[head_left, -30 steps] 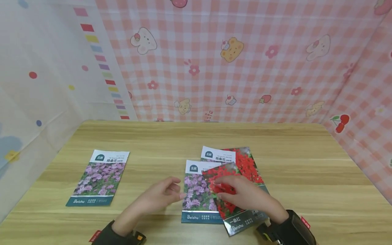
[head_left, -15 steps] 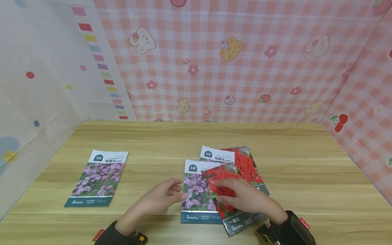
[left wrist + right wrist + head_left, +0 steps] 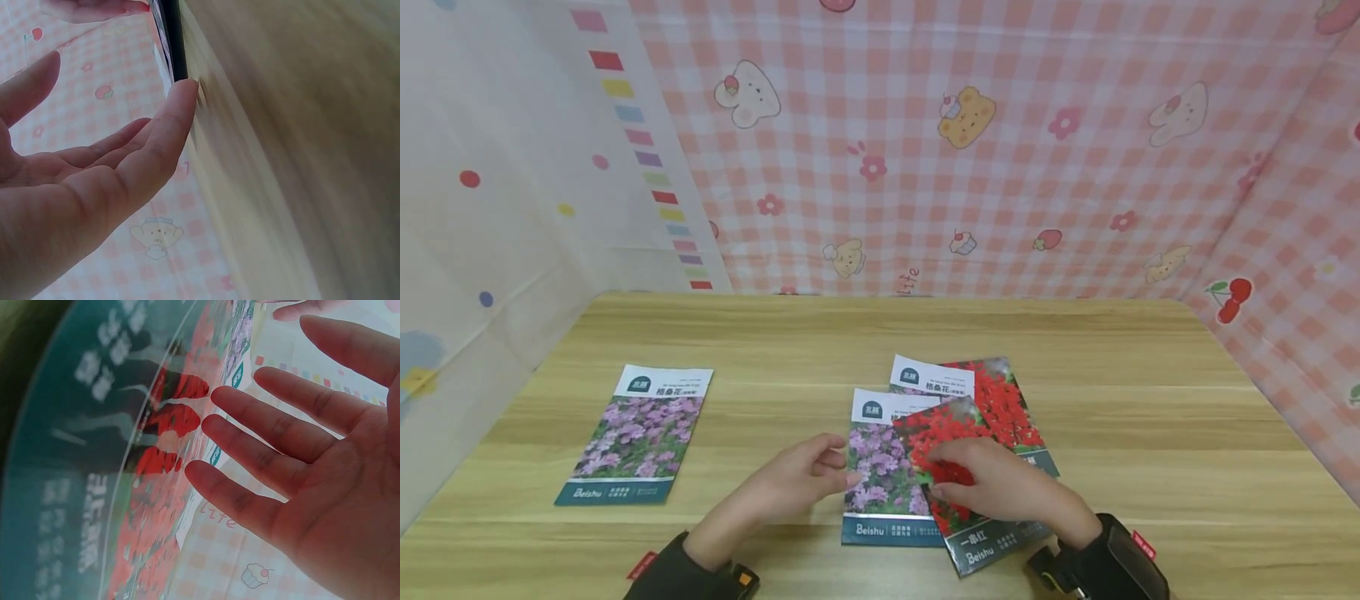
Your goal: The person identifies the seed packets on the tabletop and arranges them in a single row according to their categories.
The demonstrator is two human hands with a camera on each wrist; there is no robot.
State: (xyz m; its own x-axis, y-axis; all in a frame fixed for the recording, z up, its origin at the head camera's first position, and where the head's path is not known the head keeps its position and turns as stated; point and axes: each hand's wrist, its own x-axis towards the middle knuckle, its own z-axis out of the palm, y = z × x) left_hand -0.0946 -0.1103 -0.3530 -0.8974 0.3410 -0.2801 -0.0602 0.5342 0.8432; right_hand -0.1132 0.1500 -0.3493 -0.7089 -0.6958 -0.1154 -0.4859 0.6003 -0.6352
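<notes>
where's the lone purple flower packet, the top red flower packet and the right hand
lone purple flower packet (image 3: pixel 638 435), head view, on its flower photo.
top red flower packet (image 3: pixel 938 429), head view, on its red blooms.
right hand (image 3: pixel 1000 487), head view, on its back.

"Beishu" stands on the left purple-flower seed packet (image 3: pixel 637 435), the middle one (image 3: pixel 883 467) and the red-flower packet (image 3: pixel 970 479).

Two bare hands, left hand (image 3: pixel 793 487) and right hand (image 3: pixel 1000 483), dark sleeve cuffs at both wrists, black wrist-worn camera units, small red tags, orange patch on left unit, yellowish detail on right
</notes>
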